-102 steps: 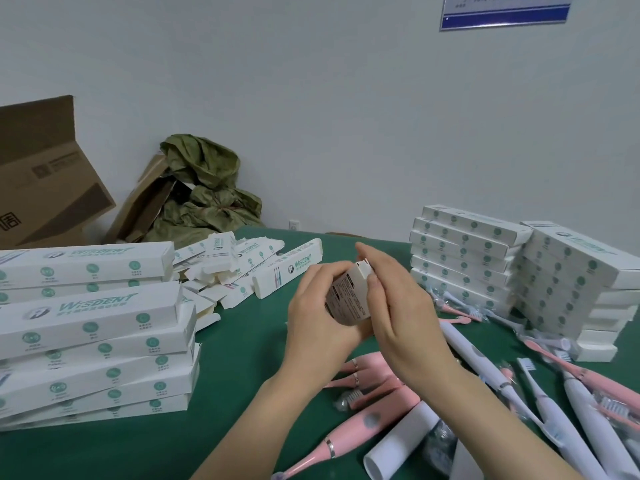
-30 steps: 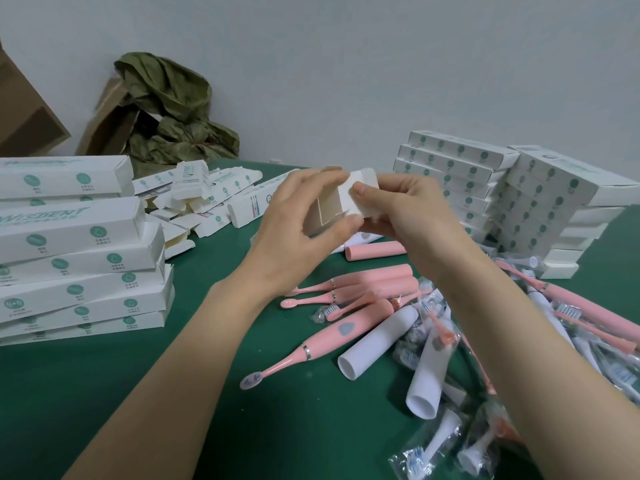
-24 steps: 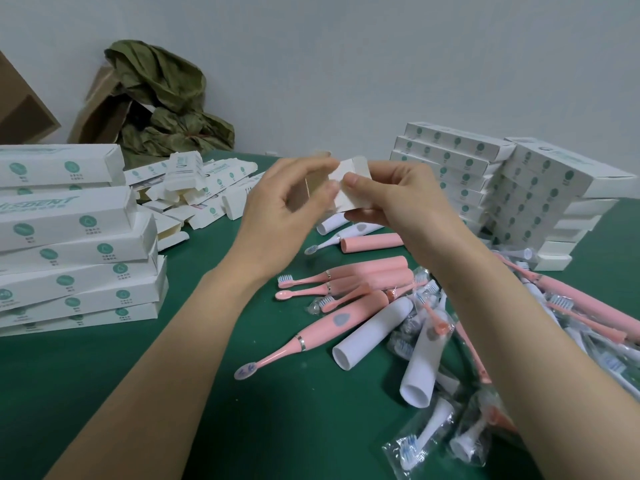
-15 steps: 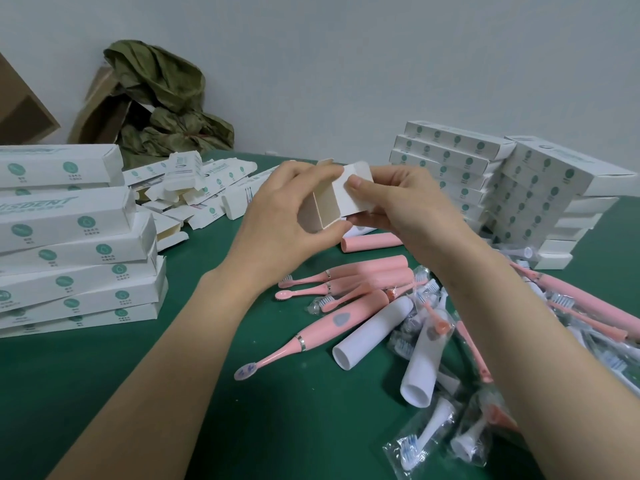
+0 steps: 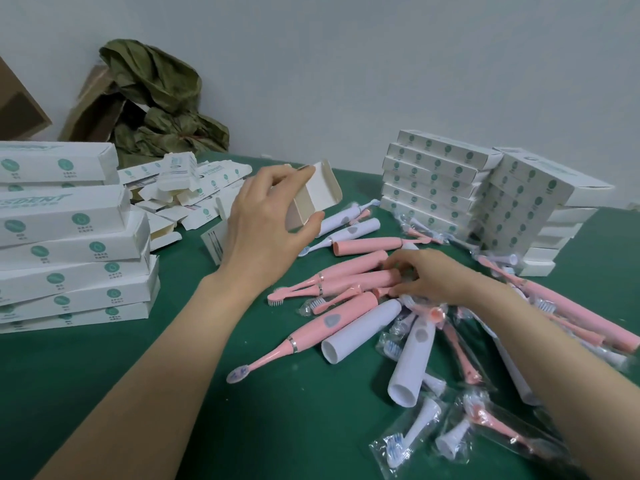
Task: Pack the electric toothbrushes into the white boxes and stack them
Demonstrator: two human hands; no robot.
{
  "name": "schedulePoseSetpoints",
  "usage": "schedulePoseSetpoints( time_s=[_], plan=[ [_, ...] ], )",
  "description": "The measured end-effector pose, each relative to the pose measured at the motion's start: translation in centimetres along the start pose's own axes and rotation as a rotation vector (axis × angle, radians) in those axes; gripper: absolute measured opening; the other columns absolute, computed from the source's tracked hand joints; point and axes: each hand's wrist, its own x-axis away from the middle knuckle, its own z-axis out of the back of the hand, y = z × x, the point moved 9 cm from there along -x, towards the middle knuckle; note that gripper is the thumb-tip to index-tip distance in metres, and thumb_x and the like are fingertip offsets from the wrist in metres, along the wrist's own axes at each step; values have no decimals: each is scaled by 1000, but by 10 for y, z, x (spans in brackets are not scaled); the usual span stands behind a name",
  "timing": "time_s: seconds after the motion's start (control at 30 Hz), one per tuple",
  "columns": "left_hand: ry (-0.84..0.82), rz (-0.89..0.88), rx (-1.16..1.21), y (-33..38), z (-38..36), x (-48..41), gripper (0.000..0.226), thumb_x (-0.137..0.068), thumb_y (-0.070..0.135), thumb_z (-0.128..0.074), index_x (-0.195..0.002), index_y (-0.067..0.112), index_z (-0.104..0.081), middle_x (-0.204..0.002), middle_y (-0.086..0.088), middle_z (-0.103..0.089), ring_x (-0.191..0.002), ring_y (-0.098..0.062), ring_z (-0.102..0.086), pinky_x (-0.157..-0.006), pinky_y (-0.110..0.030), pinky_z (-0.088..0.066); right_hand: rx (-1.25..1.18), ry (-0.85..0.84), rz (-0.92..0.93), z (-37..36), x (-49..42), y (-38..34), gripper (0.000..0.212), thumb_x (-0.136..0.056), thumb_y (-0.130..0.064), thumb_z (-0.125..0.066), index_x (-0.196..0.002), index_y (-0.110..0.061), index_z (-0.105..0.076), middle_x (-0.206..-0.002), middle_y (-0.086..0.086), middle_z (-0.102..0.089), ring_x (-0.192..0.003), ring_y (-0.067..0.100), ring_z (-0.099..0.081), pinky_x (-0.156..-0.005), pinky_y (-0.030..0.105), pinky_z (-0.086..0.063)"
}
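Toothbrushes [image 5: 353,271] all over the middle and right of the green table [image 5: 277,427], mostly pink ones with a few white handles [image 5: 360,329] mixed in, lying every which way. Left hand [image 5: 263,233] is up above centre, thumb underneath and fingers over the top, pinching a white box [image 5: 322,192]. It's held off the table with its open end facing the camera and a flap sticking up. Right hand [image 5: 436,277] is down on the pile just right of centre, fingers bent over a couple of the pink handles and touching them. Honestly can't tell if it's actually got hold of one. Stacked boxes [image 5: 69,237] run along the left edge, with two more stacks [image 5: 436,181] at upper right. Loose flat boxes [image 5: 194,192] are heaped behind the left hand. Bagged brush heads [image 5: 415,434] sit at lower right. Crumpled olive cloth [image 5: 156,105] is against the wall at upper left.
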Motion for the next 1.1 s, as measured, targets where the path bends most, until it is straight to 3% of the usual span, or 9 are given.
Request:
schedulePoseSetpoints(
  time_s=[0.17,0.3,0.4,0.57,0.67,0.77,0.83,1.0,1.1],
  plan=[
    [-69,-72,-46,3,-10,3,54,-79,26,-73,-128,11,-56,-115,-12,-54,-105,-28,-48,-91,-34,-34,-215,-87,27,-3,0,-1,22,-79,-23,-75,-96,-20,-60,-82,-8,-60,-57,-9,-52,-58,8,-42],
    [-112,-99,-79,4,-17,2,55,-81,26,-73,-131,11,-54,-119,-12,-53,-108,-30,-49,-94,-37,-35,-396,-132,-1,-8,1,-2,22,-91,-34,-59,-110,-23,-62,-111,1,-65,-100,20,-60,-94,32,-47],
    [-123,-104,-88,3,-18,3,55,-81,24,-73,-131,10,-54,-120,-13,-54,-110,-32,-49,-95,-39,-35,-320,-96,22,-8,-2,-7,22,-95,-23,-54,-115,-19,-63,-107,-5,-65,-97,15,-60,-89,23,-46],
    [-152,-96,-45,0,-20,4,62,-76,31,-77,-131,13,-54,-117,-8,-53,-108,-24,-46,-94,-31,-32,-14,-145,22,-11,-2,-8,25,-87,-32,-64,-107,-18,-61,-94,-2,-59,-78,12,-52,-71,25,-42],
    [-169,-88,-31,0,-22,5,71,-66,33,-82,-129,15,-55,-115,-4,-53,-106,-19,-44,-91,-29,-31,-193,-15,15,8,2,-10,20,-82,-25,-71,-97,-20,-61,-93,-2,-65,-75,12,-57,-68,21,-45],
    [-133,-85,-52,-2,-21,7,63,-66,19,-84,-124,14,-59,-111,-7,-54,-103,-23,-48,-88,-30,-34,-745,206,44,49,16,-9,21,-72,-21,-78,-90,-17,-69,-88,-1,-74,-82,12,-69,-74,15,-53],
    [-93,-92,-62,-2,-19,7,58,-66,14,-82,-120,13,-61,-108,-8,-55,-100,-20,-46,-86,-31,-35,-1034,421,62,78,27,-2,10,-81,-15,-71,-91,-16,-70,-90,2,-75,-85,11,-71,-73,14,-54],
    [34,-56,-134,-5,-10,1,54,-60,20,-81,-110,13,-61,-100,-7,-53,-91,-21,-45,-80,-31,-34,-1389,1010,76,135,70,22,12,-90,-13,-61,-101,-9,-65,-103,10,-67,-97,17,-68,-81,23,-54],
    [13,-49,-131,-4,-11,-2,51,-60,19,-80,-107,11,-61,-98,-7,-53,-89,-24,-47,-80,-34,-39,-1498,1116,165,147,85,14,8,-92,-16,-59,-96,-13,-66,-102,11,-67,-99,18,-66,-82,24,-54]
  ],
)
